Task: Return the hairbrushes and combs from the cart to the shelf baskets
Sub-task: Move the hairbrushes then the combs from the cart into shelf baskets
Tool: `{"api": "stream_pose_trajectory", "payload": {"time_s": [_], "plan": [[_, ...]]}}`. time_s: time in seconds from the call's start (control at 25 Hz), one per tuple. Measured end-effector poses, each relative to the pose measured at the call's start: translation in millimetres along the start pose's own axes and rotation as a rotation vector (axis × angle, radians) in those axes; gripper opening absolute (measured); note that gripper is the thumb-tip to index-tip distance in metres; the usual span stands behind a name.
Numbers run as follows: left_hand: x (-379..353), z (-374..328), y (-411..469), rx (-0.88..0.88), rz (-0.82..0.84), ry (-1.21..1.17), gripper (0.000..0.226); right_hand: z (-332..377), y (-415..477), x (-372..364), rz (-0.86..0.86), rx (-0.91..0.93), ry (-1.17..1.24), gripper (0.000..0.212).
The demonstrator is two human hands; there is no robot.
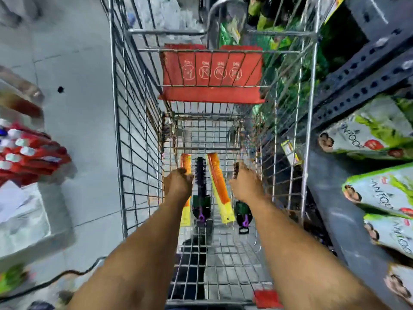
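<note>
The left hand (178, 182) has its fingers curled onto an orange comb (186, 162). The right hand (245, 184) closes on a dark hairbrush (235, 170). A second brush (200, 175) and comb (218, 184) lie between them on the cart (138, 130) floor. Thin combs could slip through the wire grid or snag if dragged.

This is a shop aisle, seen from above a wire shopping cart (138, 121) whose red child-seat flap (212, 74) carries printed warning symbols. On the right, a perforated metal shelf rail (357, 86) holds repeated green-and-white product packs (380, 135), stacked as retail stock. On the left, another display carries rows of red packaged goods (29, 157), and a grey tiled floor (78, 63) runs between the two sides.
</note>
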State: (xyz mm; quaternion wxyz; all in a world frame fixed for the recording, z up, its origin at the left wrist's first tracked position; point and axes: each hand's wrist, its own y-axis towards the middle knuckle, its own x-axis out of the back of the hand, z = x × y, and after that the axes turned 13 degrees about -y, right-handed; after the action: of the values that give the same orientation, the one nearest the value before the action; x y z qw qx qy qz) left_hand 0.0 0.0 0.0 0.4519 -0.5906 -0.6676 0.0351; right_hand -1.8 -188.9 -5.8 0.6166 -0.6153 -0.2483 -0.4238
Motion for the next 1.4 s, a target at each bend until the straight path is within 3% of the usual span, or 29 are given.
{"api": "stream_pose_trajectory", "payload": {"time_s": [0.2, 0.32, 0.4, 0.76, 1.4], "plan": [[-33.4, 16.4, 9.9, 0.190, 0.078, 0.040, 0.037, -13.5, 8.7, -35.3, 0.037, -0.239, 0.041, 0.055], [-46.1, 16.4, 17.8, 0.287, 0.082, 0.023, 0.044, -18.0, 10.8, -46.0, -0.004, -0.267, 0.055, 0.066], [-53.9, 15.3, 19.5, 0.311, 0.085, 0.003, 0.034, -18.1, 10.6, -50.3, -0.019, -0.306, 0.055, 0.067], [-63.0, 29.1, 24.8, 0.316, 0.159, 0.058, 0.025, -9.3, 9.3, -57.8, 0.006, -0.414, 0.010, 0.026], [-52.3, 27.9, 19.7, 0.224, 0.168, 0.103, 0.026, -9.6, 8.2, -52.2, 0.023, -0.455, 0.099, 0.022]]}}
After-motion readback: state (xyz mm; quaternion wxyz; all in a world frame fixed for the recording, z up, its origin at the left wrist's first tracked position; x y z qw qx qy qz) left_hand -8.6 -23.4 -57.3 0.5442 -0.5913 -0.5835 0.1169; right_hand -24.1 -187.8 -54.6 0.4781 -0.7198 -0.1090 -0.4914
